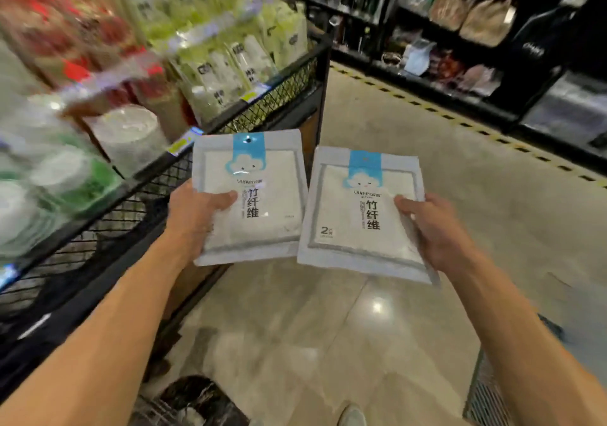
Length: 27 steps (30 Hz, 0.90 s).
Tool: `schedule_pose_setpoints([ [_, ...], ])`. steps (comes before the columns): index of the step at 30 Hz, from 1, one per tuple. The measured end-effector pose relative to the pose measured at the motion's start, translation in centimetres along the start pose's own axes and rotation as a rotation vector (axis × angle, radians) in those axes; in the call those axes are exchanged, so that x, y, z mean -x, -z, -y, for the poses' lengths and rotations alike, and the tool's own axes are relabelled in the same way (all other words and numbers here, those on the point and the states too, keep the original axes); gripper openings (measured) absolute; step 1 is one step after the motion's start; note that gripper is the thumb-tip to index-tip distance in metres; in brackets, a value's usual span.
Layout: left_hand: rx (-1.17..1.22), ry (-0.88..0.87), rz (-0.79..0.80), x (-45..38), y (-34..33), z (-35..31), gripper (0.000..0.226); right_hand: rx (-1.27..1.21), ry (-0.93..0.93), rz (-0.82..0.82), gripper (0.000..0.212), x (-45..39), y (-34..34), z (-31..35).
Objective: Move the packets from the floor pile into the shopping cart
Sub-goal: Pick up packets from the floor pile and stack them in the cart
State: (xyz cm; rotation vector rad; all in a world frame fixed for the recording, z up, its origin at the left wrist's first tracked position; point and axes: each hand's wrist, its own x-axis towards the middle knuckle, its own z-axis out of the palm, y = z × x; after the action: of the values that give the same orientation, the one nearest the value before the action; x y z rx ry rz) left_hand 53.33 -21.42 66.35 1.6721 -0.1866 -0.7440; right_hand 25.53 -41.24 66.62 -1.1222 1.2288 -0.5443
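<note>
Your left hand (193, 215) and right hand (433, 228) each grip a white blue-tabbed cloth packet (253, 202), the right hand's packet (358, 222) just beside it, above glossy beige floor tiles (328, 343) beside black mesh shelving (157, 195).

We see two bare arms reaching out from the bottom corners. No sleeves cover them up to the picture's edge. The left hand (193, 218) and the right hand (433, 228) wear no gloves, rings or watch that we can see. Down low, the tip of a pale shoe (352, 415) peeks in
</note>
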Motion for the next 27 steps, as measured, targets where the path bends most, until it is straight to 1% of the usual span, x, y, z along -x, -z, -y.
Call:
schedule_pose_setpoints([
  [2, 0.013, -0.046, -0.061, 3.3, 4.0, -4.6, 0.036, 0.016, 0.041, 0.088, 0.01, 3.6, -2.9, 4.7],
  [5, 0.022, -0.131, -0.176, 8.2, 10.2, -9.7, 0.026, 0.019, 0.107, 0.206, 0.008, 8.8, -7.6, 10.2],
  [8, 0.033, -0.185, -0.286, 13.1, 16.7, -13.1, 0.026, 0.041, 0.175, 0.321, 0.008, 12.9, -12.2, 13.6],
  [11, 0.021, -0.209, -0.411, 18.4, 22.5, -14.6, 0.027, 0.058, 0.223, 0.453, 0.011, 16.1, -16.7, 15.1],
  [13, 0.016, -0.207, -0.528, 22.3, 25.7, -14.7, 0.025, 0.075, 0.234, 0.563, 0.015, 18.3, -19.6, 15.3],
  [16, 0.006, -0.214, -0.721, 27.9, 28.7, -13.8, 0.024, 0.127, 0.228, 0.721, 0.02, 21.0, -22.9, 15.1],
  [22, 0.139, -0.112, -1.002, 38.4, 30.1, -9.7, 0.038, 0.234, 0.163, 1.025, 0.011, 26.5, -26.7, 13.2],
  [23, 0.154, -0.093, -1.044, 40.1, 30.0, -8.8, 0.037, 0.253, 0.154, 1.072, 0.013, 27.4, -27.2, 12.6],
  [25, 0.173, -0.064, -1.108, 43.7, 29.7, -7.5, 0.028, 0.283, 0.134, 1.148, 0.019, 29.4, -28.1, 11.3],
  [27, 0.196, -0.03, -1.168, 47.0, 29.4, -6.3, 0.021, 0.31, 0.126, 1.218, 0.018, 31.6, -28.5, 10.2],
])
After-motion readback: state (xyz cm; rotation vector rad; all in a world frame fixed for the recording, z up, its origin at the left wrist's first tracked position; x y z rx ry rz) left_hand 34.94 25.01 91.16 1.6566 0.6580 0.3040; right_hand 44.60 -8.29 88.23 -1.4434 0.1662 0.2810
